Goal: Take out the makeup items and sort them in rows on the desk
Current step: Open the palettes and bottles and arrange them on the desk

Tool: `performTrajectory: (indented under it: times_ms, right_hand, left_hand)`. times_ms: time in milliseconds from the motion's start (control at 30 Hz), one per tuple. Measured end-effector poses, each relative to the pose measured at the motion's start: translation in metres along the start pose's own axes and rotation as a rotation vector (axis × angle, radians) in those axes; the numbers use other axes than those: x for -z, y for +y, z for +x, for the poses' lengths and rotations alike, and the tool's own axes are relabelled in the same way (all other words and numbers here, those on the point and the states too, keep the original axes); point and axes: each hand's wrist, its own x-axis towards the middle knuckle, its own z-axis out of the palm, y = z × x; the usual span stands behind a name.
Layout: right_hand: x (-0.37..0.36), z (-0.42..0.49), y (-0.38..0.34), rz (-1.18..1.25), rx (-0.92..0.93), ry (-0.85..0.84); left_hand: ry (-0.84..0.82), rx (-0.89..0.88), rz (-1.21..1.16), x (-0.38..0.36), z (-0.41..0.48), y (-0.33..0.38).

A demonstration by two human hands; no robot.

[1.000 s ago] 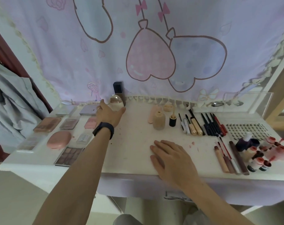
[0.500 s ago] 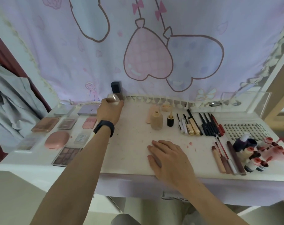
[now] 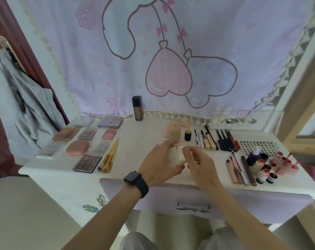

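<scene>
Bottle [image 3: 174,155] mostly hidden, gripped by left hand [image 3: 159,164] and right hand [image 3: 199,162].

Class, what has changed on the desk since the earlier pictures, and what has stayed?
The left hand brought the beige bottle from the back edge to the middle and grips it; the right hand left the desk and holds it too. Brushes now lie beside the palettes. Pencil rows unchanged.

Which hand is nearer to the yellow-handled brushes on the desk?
Left. The left hand is right of the brushes, apart from them; the right hand is even farther right. Both grip a beige bottle.
</scene>
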Motion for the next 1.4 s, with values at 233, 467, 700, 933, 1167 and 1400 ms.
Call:
performTrajectory:
  times_ms: [233, 467, 700, 933, 1167, 1400]
  right_hand:
    - [0.025, 0.003, 0.016, 0.113, -0.170, -0.050]
    - [0.013, -0.005, 0.025, -0.123, -0.123, 0.036]
    - [0.009, -0.006, 0.029, -0.259, -0.075, 0.013]
    - [0.006, -0.007, 0.031, -0.284, -0.027, -0.008]
    - [0.005, -0.010, 0.037, -0.362, 0.077, -0.003]
    - [0.007, -0.013, 0.039, -0.261, 0.149, 0.022]
  left_hand:
    - [0.056, -0.129, 0.079, -0.025, -0.009, 0.000]
    - [0.067, -0.022, 0.014, -0.051, -0.009, -0.007]
    - [0.215, -0.034, -0.093, -0.055, -0.012, -0.017]
    - [0.232, 0.013, -0.188, -0.051, -0.009, -0.019]
    - [0.138, 0.112, -0.347, -0.043, -0.004, -0.017]
    - [0.065, 0.233, -0.404, -0.034, 0.011, -0.018]
